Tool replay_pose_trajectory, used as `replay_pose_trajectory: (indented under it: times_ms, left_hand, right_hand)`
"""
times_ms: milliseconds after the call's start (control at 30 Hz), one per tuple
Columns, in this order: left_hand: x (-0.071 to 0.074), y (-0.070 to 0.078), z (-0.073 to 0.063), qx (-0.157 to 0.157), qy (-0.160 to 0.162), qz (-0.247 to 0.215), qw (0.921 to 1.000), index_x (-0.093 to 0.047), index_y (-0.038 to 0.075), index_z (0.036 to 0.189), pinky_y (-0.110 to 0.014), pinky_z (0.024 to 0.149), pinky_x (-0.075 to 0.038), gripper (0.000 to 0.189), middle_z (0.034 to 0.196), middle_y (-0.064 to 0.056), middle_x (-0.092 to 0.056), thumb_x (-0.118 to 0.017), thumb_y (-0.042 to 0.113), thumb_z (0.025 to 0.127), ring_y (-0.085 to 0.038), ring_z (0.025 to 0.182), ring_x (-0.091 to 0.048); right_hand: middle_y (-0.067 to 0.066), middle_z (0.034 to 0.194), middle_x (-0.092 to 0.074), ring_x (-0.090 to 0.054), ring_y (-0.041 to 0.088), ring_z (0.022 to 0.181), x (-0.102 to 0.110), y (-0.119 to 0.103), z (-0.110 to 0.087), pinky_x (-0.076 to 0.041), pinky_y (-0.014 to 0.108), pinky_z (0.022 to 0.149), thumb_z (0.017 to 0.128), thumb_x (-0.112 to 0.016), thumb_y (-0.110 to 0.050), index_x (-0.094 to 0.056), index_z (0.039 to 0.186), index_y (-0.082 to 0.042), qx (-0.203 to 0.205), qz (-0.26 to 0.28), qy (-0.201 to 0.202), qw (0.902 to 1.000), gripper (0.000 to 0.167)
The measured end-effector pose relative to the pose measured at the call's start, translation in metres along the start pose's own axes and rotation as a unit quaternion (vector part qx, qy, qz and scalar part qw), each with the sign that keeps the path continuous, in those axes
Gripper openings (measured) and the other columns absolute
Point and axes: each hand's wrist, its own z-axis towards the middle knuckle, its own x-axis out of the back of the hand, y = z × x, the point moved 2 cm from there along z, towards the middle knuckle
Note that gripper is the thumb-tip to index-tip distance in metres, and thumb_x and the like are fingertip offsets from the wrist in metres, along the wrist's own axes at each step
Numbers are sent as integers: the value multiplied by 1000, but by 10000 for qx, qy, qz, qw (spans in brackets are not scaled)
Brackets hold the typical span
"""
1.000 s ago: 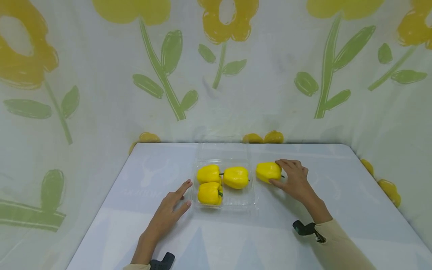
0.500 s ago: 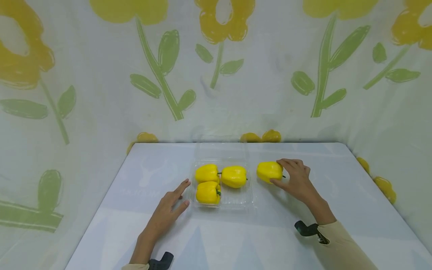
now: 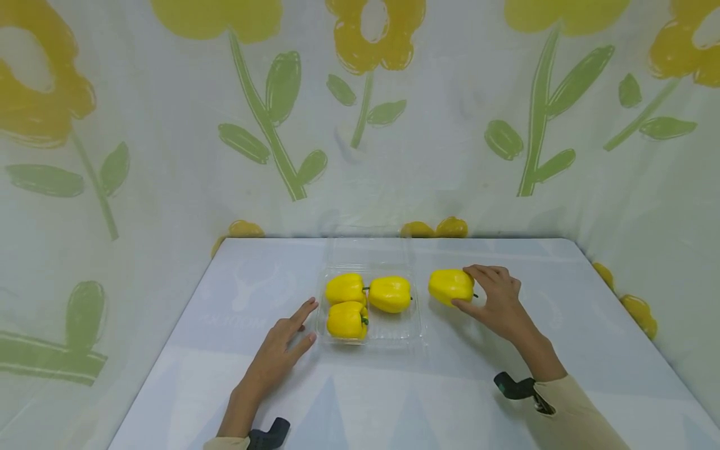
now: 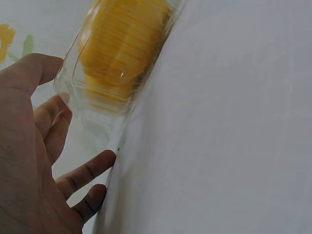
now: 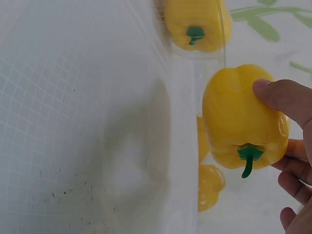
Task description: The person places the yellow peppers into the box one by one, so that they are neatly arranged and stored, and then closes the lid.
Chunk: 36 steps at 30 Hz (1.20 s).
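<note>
My right hand (image 3: 497,306) holds a yellow bell pepper (image 3: 451,287) by its stem end, to the right of a clear plastic clamshell box (image 3: 394,334). In the right wrist view, the thumb lies on one side of that pepper (image 5: 239,112) and fingers on the other; its green stem (image 5: 248,158) shows. Three more yellow bell peppers sit in the box: one at back left (image 3: 344,289), one at front left (image 3: 346,321) and one at right (image 3: 390,294). My left hand (image 3: 277,350) is at the box's left side, fingers spread, with fingertips at its wall (image 4: 73,87).
The box's clear lid (image 3: 368,251) stands open towards the back of the white table (image 3: 360,400). Behind the table hangs a white cloth (image 3: 427,150) printed with yellow flowers. Each wrist carries a black camera, one left (image 3: 270,434) and one right (image 3: 513,386).
My right hand and its pepper have shifted slightly to the right, away from the box. The left hand and the peppers in the box stay in place; the head view has shifted a little.
</note>
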Motion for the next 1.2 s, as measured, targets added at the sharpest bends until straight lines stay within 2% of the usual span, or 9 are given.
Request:
replay_pose_trajectory:
  times_ms: [200, 467, 900, 1200]
  left_hand:
    - [1, 2, 1, -91, 33, -6, 10000, -34, 34, 157, -52, 94, -41, 61, 158, 21, -30, -59, 37, 101, -15, 111, -51]
    - [1, 1, 1, 44, -6, -20, 10000, -33, 36, 157, -52, 95, -41, 61, 158, 23, -30, -58, 38, 101, -14, 111, -51]
    - [1, 1, -1, -6, 27, 1, 10000, -34, 36, 157, -51, 94, -42, 61, 158, 22, -31, -58, 40, 101, -15, 110, -51]
    - [2, 2, -1, 95, -21, -7, 10000, -32, 38, 157, -52, 95, -41, 60, 158, 23, -30, -56, 42, 102, -14, 111, -50]
  right_hand:
    - [18, 129, -58, -40, 36, 115, 5, -5, -1, -23, 56, 83, 76, -89, -30, -61, 128, -4, 51, -54, 61, 10000, 64]
    - [17, 129, -58, -41, 35, 115, 6, -11, -3, -22, 55, 83, 75, -89, -29, -61, 128, -5, 118, 13, 97, 9999, 65]
    - [16, 128, -59, -43, 36, 115, 7, -21, -7, -23, 55, 82, 73, -90, -27, -62, 128, -5, 337, 134, 209, 9991, 65]
    - [12, 128, -60, -41, 33, 116, 5, -30, -8, -22, 52, 81, 76, -89, -27, -60, 131, -7, 406, 277, 27, 9988, 65]
